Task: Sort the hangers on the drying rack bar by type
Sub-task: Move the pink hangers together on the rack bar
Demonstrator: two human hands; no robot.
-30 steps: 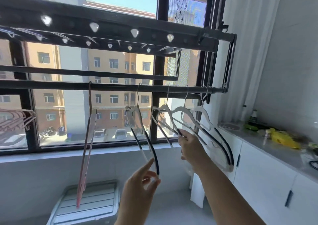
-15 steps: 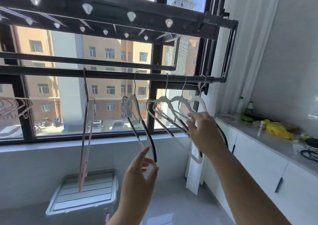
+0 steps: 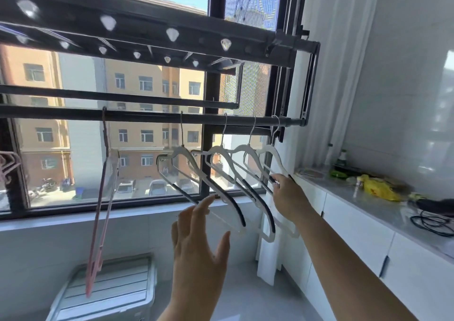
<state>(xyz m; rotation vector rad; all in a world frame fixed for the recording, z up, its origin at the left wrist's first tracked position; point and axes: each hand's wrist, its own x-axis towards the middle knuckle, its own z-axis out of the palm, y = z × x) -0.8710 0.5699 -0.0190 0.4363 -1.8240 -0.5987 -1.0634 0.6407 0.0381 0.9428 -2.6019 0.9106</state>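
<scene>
Starting below the left end of the drying rack bar (image 3: 147, 117), you have a bunch of pink hangers (image 3: 9, 165) cut off by the edge of view; whether they hang from that bar cannot be told. Further right along the bar, a single pink hanger (image 3: 99, 210) hangs edge-on to you, well apart from the rest. On the floor beneath that stretch sits a pale ribbed storage box (image 3: 110, 288). Above the bar runs the dark upper rack frame (image 3: 152, 35) with its row of pale clips.

Your left hand (image 3: 196, 242) is raised below the middle of the bar, fingers straight and spread, holding nothing. One fingertip overlaps the lower rail of the leftmost white hanger; whether it touches cannot be told.

Four white hangers (image 3: 220, 150) with black grip strips hang from the right half of the bar, close together, their arms crossing one another. Your right hand (image 3: 290, 197) reaches under the bar's right end and pinches a black-padded arm among the last two; the overlap hides which one.

Right of the bar's end hangs a white curtain (image 3: 331, 75). Below that, a grey worktop (image 3: 388, 212) carries a green bottle (image 3: 342, 159), a yellow bag (image 3: 377, 189) and a coiled black cable (image 3: 434, 222).
</scene>
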